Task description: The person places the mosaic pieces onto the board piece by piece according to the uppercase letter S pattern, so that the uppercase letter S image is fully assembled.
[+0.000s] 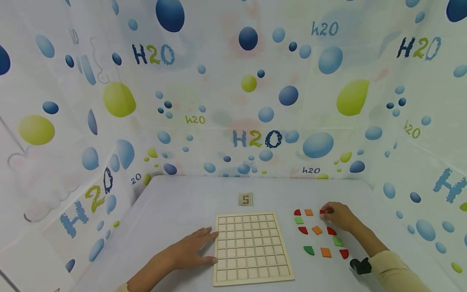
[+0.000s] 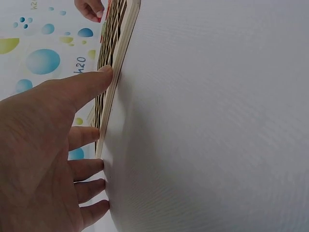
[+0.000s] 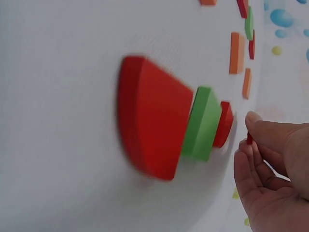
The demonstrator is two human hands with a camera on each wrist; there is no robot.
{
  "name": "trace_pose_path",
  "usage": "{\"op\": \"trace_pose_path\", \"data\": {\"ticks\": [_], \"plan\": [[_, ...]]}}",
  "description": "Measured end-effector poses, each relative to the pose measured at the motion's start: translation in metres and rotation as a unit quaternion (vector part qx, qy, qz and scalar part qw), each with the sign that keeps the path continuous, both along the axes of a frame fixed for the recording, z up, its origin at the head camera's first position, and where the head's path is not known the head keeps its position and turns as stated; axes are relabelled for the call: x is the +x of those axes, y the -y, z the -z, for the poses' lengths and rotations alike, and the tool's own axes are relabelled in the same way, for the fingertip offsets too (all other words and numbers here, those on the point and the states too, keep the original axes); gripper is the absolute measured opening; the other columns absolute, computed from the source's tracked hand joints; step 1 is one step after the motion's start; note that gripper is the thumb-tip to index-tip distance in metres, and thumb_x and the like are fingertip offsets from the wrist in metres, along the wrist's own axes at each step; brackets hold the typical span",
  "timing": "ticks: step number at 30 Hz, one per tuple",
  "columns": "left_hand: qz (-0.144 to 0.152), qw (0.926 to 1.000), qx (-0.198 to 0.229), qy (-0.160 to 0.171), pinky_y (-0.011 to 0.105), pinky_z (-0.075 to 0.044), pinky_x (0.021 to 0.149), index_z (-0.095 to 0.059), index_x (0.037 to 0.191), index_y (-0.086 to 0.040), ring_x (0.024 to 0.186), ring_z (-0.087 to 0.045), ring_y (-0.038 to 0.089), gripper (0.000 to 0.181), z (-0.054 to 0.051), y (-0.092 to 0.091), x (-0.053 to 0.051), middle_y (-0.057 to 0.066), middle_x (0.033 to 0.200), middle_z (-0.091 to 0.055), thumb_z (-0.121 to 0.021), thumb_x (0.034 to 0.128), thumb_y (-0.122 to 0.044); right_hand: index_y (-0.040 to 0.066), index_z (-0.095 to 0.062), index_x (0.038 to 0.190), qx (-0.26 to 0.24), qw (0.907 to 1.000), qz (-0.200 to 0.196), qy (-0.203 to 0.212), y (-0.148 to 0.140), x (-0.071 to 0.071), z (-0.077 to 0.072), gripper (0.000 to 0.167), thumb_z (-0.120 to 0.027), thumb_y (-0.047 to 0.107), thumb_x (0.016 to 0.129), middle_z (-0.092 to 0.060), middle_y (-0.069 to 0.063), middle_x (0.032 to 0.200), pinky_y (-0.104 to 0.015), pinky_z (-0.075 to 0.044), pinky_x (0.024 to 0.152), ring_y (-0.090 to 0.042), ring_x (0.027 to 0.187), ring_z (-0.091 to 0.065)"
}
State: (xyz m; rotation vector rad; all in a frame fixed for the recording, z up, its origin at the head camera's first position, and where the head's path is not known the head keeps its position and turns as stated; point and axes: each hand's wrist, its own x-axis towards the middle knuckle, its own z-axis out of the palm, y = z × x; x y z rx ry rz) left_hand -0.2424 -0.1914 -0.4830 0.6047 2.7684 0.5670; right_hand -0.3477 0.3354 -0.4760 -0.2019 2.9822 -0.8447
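Observation:
A pale wooden grid board (image 1: 251, 248) lies on the white table in front of me. My left hand (image 1: 189, 248) is spread at its left side, thumb and fingertip touching the rim; the left wrist view shows this hand (image 2: 43, 145) against the board's edge (image 2: 126, 38). Over to the right, my right hand (image 1: 339, 216) pinches a small red tile (image 1: 322, 211) between thumb and fingers at the far end of a group of tiles. In the right wrist view the hand (image 3: 275, 169) covers most of that red tile (image 3: 249, 138), so its full shape is hidden.
Right of the board lie several loose tiles: red quarter-rounds (image 1: 344, 254), orange squares (image 1: 326, 252), light green pieces (image 1: 337, 241) and a dark green quarter-round (image 1: 309, 250). A small patterned card (image 1: 245, 199) lies beyond the board. Beside the right sleeve is a black object (image 1: 360, 266).

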Motion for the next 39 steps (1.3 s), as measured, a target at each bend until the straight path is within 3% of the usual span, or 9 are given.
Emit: {"op": "trace_pose_path", "data": {"ticks": [9, 24, 27, 39], "plan": [[0.005, 1.0, 0.003, -0.004, 0.066, -0.036, 0.121, -0.046, 0.161, -0.024, 0.156, -0.034, 0.042, 0.087, -0.002, 0.0, 0.001, 0.017, 0.169, -0.037, -0.07, 0.0907, -0.069, 0.0, -0.073, 0.113, -0.02, 0.9991, -0.022, -0.031, 0.036, 0.004, -0.004, 0.018, -0.074, 0.009, 0.097, -0.074, -0.009, 0.104, -0.049, -0.061, 0.094, -0.026, 0.097, -0.067], [0.008, 0.9999, 0.012, -0.001, 0.067, -0.034, 0.121, -0.045, 0.161, -0.022, 0.156, -0.033, 0.044, 0.086, -0.005, -0.001, 0.003, 0.018, 0.169, -0.037, -0.071, 0.0918, -0.067, 0.005, -0.074, 0.105, -0.049, 0.9952, -0.081, -0.027, 0.112, 0.014, -0.005, 0.012, -0.078, 0.005, 0.094, -0.07, -0.001, 0.095, -0.033, -0.059, 0.078, -0.015, 0.088, -0.063], [0.006, 0.9999, 0.013, 0.002, 0.067, -0.035, 0.121, -0.046, 0.161, -0.022, 0.156, -0.033, 0.043, 0.086, -0.005, -0.001, 0.003, 0.018, 0.169, -0.037, -0.071, 0.0916, -0.067, 0.005, -0.073, 0.103, -0.05, 0.9923, -0.107, -0.037, 0.126, 0.018, -0.006, 0.01, -0.078, 0.005, 0.094, -0.069, 0.0, 0.094, -0.031, -0.056, 0.077, -0.013, 0.087, -0.061], [0.003, 1.0, 0.008, 0.004, 0.066, -0.034, 0.121, -0.045, 0.161, -0.024, 0.156, -0.033, 0.043, 0.087, -0.004, 0.0, 0.002, 0.017, 0.169, -0.036, -0.071, 0.0911, -0.068, 0.005, -0.073, 0.103, -0.065, 0.9861, -0.15, -0.031, 0.176, 0.026, 0.001, 0.013, -0.081, 0.01, 0.094, -0.066, -0.001, 0.097, -0.031, -0.057, 0.079, -0.013, 0.09, -0.061]]}}
